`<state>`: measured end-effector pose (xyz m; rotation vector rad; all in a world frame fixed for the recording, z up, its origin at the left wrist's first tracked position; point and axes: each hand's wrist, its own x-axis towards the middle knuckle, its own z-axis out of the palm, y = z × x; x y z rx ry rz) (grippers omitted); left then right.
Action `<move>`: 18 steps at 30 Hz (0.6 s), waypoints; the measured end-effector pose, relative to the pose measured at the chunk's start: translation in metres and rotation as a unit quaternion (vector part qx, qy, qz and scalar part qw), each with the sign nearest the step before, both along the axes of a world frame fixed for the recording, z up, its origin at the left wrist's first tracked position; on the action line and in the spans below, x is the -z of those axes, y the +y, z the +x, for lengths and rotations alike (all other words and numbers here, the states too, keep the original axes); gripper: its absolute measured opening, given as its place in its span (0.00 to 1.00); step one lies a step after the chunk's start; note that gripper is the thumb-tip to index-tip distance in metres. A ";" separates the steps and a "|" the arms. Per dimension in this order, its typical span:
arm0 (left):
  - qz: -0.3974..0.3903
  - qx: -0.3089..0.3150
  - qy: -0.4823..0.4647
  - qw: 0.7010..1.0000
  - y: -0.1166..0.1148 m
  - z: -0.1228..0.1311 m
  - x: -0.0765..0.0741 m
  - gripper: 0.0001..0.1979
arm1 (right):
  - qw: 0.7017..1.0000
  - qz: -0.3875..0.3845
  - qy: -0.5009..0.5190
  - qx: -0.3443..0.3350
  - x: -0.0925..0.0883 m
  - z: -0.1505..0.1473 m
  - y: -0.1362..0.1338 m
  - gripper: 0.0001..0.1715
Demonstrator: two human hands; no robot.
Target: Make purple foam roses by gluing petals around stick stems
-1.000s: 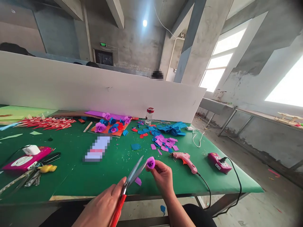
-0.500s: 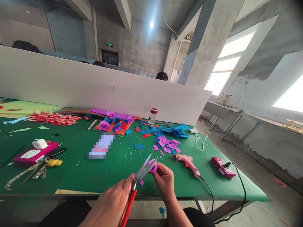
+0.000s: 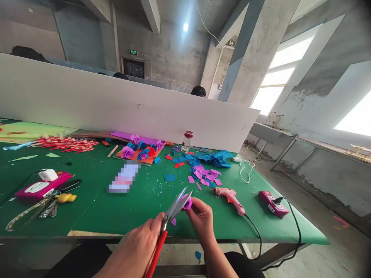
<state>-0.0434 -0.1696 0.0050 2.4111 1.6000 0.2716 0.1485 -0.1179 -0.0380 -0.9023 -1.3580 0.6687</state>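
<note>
My left hand (image 3: 142, 241) is closed around a pair of scissors (image 3: 161, 243) with red handles, its blades slightly apart and pointing up and away. In the pinched fingers of my right hand (image 3: 202, 220) is a small purple paper flower (image 3: 188, 203), partly hidden behind the scissor blades. Whether the blades touch the petals I cannot tell. Just below the flower lies a loose purple paper piece (image 3: 173, 221). Beyond my hands, purple paper petals (image 3: 207, 175) are heaped beside blue crepe paper (image 3: 217, 158). A pink glue gun (image 3: 230, 197) rests right of my right hand.
Finished paper flowers (image 3: 142, 150) sit at the back, left of a red-capped glass jar (image 3: 187, 141). Magenta power strips lie at right (image 3: 274, 204) and left (image 3: 43, 185), the left one beside keys (image 3: 50, 208). A white board (image 3: 130, 102) stands along the table's (image 3: 121, 216) far edge.
Both hands, the scissors and the flower keep nearly the same position. The whole view has shifted very slightly.
</note>
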 end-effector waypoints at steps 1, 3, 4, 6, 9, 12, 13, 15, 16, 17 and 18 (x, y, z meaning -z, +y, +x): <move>-0.001 0.002 0.003 1.000 0.000 0.000 0.000 0.27 | 1.000 -0.001 -0.001 0.001 0.000 0.000 0.000 0.05; -0.004 0.001 0.009 1.000 0.000 0.000 0.001 0.27 | 1.000 -0.002 -0.004 0.003 0.001 0.000 0.001 0.05; -0.005 0.001 0.012 1.000 0.000 0.000 0.000 0.26 | 1.000 -0.003 -0.004 0.003 0.002 0.001 0.001 0.06; -0.008 -0.002 0.015 1.000 0.000 0.000 -0.001 0.26 | 1.000 -0.002 -0.002 0.002 0.004 0.001 0.002 0.06; -0.016 0.001 0.010 1.000 -0.001 -0.001 -0.002 0.26 | 1.000 0.002 -0.002 0.002 0.006 0.001 0.003 0.06; -0.015 0.000 0.009 1.000 -0.001 -0.003 0.000 0.26 | 1.000 0.000 -0.006 0.000 0.008 0.001 0.003 0.06; -0.011 0.000 0.010 1.000 -0.001 -0.004 0.002 0.26 | 1.000 0.000 -0.007 -0.001 0.008 0.001 0.003 0.06; -0.005 0.003 0.008 1.000 0.000 -0.005 0.006 0.26 | 1.000 0.001 -0.009 -0.002 0.008 0.001 0.003 0.07; -0.002 0.004 0.008 1.000 0.001 -0.006 0.008 0.25 | 1.000 0.002 -0.011 -0.003 0.008 0.001 0.003 0.07; 0.000 0.003 0.007 1.000 0.001 -0.006 0.009 0.25 | 1.000 0.003 -0.012 -0.002 0.008 0.001 0.003 0.07; 0.001 0.001 0.008 1.000 0.001 -0.006 0.009 0.24 | 1.000 0.004 -0.013 -0.002 0.008 0.001 0.003 0.07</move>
